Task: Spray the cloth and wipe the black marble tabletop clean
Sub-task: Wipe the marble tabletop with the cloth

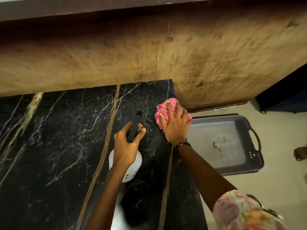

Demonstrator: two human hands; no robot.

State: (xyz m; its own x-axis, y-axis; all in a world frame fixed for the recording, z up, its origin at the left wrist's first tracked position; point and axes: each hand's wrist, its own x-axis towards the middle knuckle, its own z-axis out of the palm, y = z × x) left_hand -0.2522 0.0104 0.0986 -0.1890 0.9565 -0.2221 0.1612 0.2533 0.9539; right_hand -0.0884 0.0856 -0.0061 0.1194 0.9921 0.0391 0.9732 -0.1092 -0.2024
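The cloth [172,113] — pink checked, bunched up — lies on the black marble tabletop [58,138] at its far right corner, just by the tan wall [149,55]. The right hand [174,125] presses flat on top of the cloth, fingers spread apart over it, a dark band at the wrist. Just left of the cloth, the left hand [127,146] is wrapped around the black head of a spray bottle [132,170], fingers curled tight on it, thumb beside the nozzle, which points toward the wall. The bottle's white body shows below the hand, over the marble; whether it stands on the surface I cannot tell. Right of the cloth, off the tabletop's edge and lower down, a grey tray [252,138] with handles sits on the pale floor [274,188].
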